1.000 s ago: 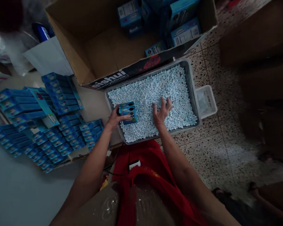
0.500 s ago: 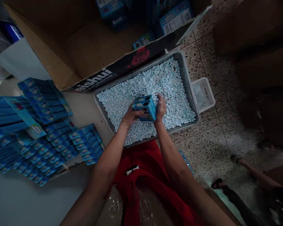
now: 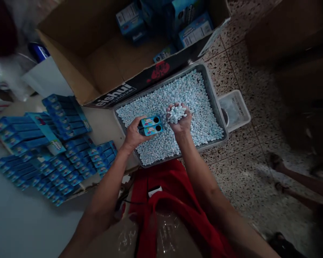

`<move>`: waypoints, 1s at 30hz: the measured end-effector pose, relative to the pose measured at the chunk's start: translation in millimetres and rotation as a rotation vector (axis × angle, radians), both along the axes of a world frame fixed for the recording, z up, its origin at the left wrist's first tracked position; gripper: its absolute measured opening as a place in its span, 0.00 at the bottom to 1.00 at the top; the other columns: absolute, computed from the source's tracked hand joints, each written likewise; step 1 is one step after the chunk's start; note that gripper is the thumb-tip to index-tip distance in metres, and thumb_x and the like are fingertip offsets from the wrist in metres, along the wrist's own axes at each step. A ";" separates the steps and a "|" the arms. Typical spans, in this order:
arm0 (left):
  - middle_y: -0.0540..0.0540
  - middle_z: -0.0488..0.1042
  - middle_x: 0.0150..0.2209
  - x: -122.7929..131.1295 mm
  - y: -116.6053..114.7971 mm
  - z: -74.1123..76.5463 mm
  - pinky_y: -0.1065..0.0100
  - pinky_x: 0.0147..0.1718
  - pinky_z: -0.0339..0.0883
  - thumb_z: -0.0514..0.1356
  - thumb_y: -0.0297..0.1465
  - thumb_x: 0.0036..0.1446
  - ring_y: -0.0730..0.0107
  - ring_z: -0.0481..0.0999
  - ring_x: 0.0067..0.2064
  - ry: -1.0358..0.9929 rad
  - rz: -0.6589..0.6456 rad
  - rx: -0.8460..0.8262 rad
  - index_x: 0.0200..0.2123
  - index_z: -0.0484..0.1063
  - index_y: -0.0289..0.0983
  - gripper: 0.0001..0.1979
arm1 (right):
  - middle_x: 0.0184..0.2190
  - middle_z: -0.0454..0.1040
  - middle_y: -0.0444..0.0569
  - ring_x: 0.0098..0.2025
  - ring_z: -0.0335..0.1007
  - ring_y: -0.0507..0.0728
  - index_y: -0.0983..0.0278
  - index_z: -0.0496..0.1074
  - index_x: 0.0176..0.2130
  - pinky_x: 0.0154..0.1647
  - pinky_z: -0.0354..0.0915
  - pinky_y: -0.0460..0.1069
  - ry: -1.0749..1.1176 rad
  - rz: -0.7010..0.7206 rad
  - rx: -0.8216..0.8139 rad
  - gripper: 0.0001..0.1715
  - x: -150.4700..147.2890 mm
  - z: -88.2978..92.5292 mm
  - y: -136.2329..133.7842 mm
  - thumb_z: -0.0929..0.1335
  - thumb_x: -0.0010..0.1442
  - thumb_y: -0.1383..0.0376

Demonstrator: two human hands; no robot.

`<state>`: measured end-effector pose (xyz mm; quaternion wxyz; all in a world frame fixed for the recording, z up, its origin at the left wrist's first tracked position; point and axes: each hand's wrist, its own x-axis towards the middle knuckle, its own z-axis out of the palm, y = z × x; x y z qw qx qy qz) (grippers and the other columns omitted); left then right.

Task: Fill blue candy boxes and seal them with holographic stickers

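Note:
My left hand grips two small blue boxes stacked together, their round openings facing up. Right beside them my right hand is cupped palm up and holds a heap of pale blue candies. Both hands hover over a grey metal tray filled with the same pale blue candies.
A large open cardboard carton with blue packs inside stands behind the tray. Rows of several small blue boxes lie on a board at the left. A white scale sits right of the tray. Another person's legs show at the right.
My right hand left the boxes, scooped up candies and now holds them palm up beside the box openings. My left hand tipped the boxes so the openings face up.

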<state>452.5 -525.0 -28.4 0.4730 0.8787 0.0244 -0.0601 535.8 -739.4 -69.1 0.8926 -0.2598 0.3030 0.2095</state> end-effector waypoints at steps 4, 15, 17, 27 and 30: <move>0.44 0.80 0.53 -6.2 -0.7 -1.0 0.58 0.57 0.72 0.79 0.42 0.41 0.52 0.80 0.55 0.045 0.067 -0.001 0.54 0.74 0.41 0.37 | 0.40 0.78 0.49 0.50 0.76 0.61 0.57 0.70 0.36 0.56 0.73 0.60 -0.366 0.111 -0.237 0.20 -13.8 45.9 18.7 0.65 0.61 0.45; 0.43 0.78 0.55 -14.7 -2.2 -0.3 0.55 0.62 0.67 0.77 0.36 0.43 0.50 0.77 0.59 0.002 0.119 -0.128 0.55 0.75 0.42 0.33 | 0.39 0.76 0.53 0.47 0.76 0.63 0.57 0.70 0.35 0.58 0.70 0.64 -0.556 0.178 -0.514 0.28 -25.3 85.4 44.8 0.57 0.64 0.39; 0.42 0.77 0.57 -15.9 -0.8 -3.8 0.53 0.64 0.66 0.77 0.36 0.44 0.49 0.76 0.61 -0.014 0.115 -0.144 0.55 0.75 0.42 0.34 | 0.39 0.76 0.53 0.47 0.76 0.64 0.57 0.70 0.34 0.58 0.70 0.64 -0.581 0.182 -0.502 0.29 -25.9 87.4 45.9 0.57 0.65 0.40; 0.42 0.79 0.55 -12.0 4.9 -15.0 0.52 0.63 0.67 0.79 0.39 0.40 0.48 0.77 0.59 0.024 0.127 -0.125 0.54 0.74 0.42 0.36 | 0.36 0.79 0.49 0.50 0.77 0.63 0.56 0.73 0.30 0.65 0.65 0.64 -0.671 0.319 -0.545 0.31 -41.5 87.6 51.1 0.59 0.66 0.37; 0.42 0.79 0.56 -12.2 14.0 -11.4 0.55 0.62 0.68 0.77 0.42 0.43 0.50 0.78 0.58 0.012 0.151 -0.100 0.54 0.74 0.42 0.35 | 0.43 0.81 0.49 0.52 0.77 0.61 0.56 0.76 0.33 0.63 0.67 0.63 -0.746 0.380 -0.697 0.28 -28.5 73.3 32.0 0.60 0.70 0.42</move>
